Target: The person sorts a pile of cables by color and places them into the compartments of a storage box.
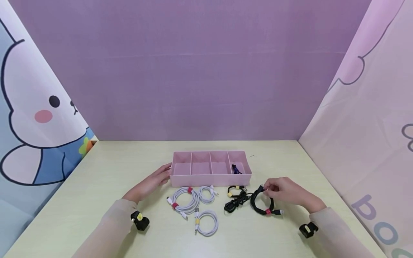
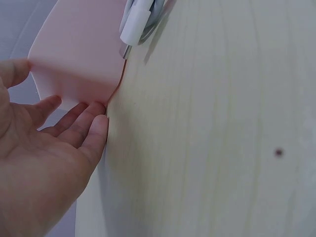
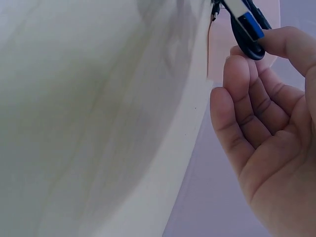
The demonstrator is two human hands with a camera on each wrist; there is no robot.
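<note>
A pink divided box (image 1: pixel 210 180) stands on the table with a small dark cable (image 1: pixel 236 169) in its rightmost compartment. My left hand (image 1: pixel 151 183) touches the box's left end with its fingers extended, as the pink end wall (image 2: pixel 81 44) in the left wrist view shows. With thumb and fingertips my right hand (image 1: pixel 288 191) pinches a coiled black USB cable (image 1: pixel 253 202) that has a red tie. In the right wrist view, this cable's black loop (image 3: pixel 249 49) and blue-tongued USB plug (image 3: pixel 253 25) show by the fingertips.
Before the box lie a large white cable coil (image 1: pixel 195 204) with red ties, a small white coil (image 1: pixel 207 201) and another white coil (image 1: pixel 217 225) with a yellow tie. Further right are a black cable bundle (image 1: pixel 237 202) and a short black cable (image 1: pixel 229 190) with yellow.
</note>
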